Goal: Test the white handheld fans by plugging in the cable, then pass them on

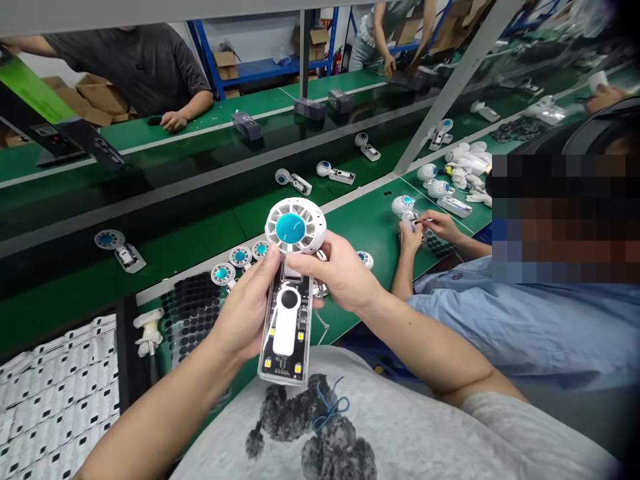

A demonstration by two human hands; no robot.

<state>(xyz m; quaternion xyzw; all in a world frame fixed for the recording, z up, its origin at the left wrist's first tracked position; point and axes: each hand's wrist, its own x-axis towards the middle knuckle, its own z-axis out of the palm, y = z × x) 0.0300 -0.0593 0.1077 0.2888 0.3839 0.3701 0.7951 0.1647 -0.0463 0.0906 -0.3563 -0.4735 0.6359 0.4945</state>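
Both my hands hold one handheld fan (285, 340) in front of my lap. Its round white head has a blue centre and faces up towards me; the clear handle shows a black circuit board and a white strip with a black dot. My left hand (247, 303) is closed around the handle's left side, thumb near the neck. From the right, my right hand (345, 270) grips the fan just under its head, thumb across the neck. Behind my hands several more fans (241, 256) lie on the green bench, partly hidden.
Sheets of black round stickers (193, 310) and a screwdriver with a wrapped handle (150, 333) lie at left, beside a tray of white parts (60, 400). Fans (127, 257) and dark boxes (247, 125) sit along the line. A co-worker's hands (413, 230) work close on my right.
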